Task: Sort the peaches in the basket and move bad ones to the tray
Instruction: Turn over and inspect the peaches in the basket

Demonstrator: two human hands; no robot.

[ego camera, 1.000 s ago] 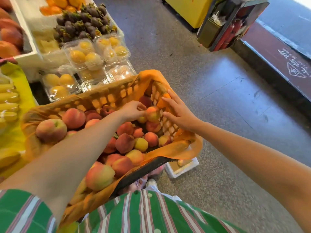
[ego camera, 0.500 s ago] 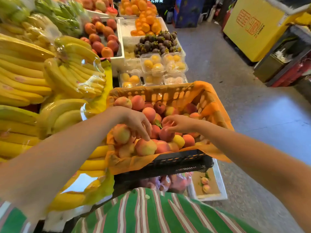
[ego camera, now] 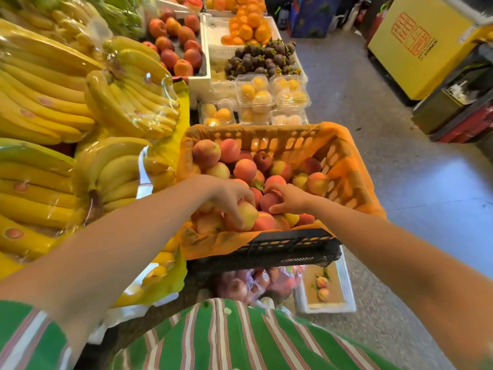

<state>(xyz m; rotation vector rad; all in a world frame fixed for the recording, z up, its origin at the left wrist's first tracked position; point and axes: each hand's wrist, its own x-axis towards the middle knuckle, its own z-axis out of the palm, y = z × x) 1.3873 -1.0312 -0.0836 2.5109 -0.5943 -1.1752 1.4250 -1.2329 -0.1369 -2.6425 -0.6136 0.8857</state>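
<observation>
In the black plastic basket (ego camera: 288, 243) lined with an orange bag (ego camera: 349, 166), a big heap of pink and yellow peaches (ego camera: 245, 169). Left hand (ego camera: 230, 197) down on the near side of the heap, fingers curled round a yellow and pink peach (ego camera: 248, 214). Right hand (ego camera: 290, 200) just beside it, fingers and thumb wrapped round a dark red peach (ego camera: 268, 201). Both hands very close together. Both held peaches low in the heap, with other fruit pressed all around them. Hard to tell if either one is lifted at all.

Down to the right of the basket, on the grey floor (ego camera: 400, 182), a white foam tray (ego camera: 346, 289) with two small peaches (ego camera: 322, 282) lying in it, near each other. Under the basket, a clear bag of red fruit (ego camera: 253, 284).

To the left, bunches of yellow bananas in clear wrap (ego camera: 125, 102). Behind the basket, clear plastic boxes of yellow fruit (ego camera: 256, 93), then a pile of dark purple round fruit (ego camera: 261, 58) and a heap of oranges (ego camera: 248, 28). At the very bottom, a green shirt with red and white stripes (ego camera: 226, 340).
</observation>
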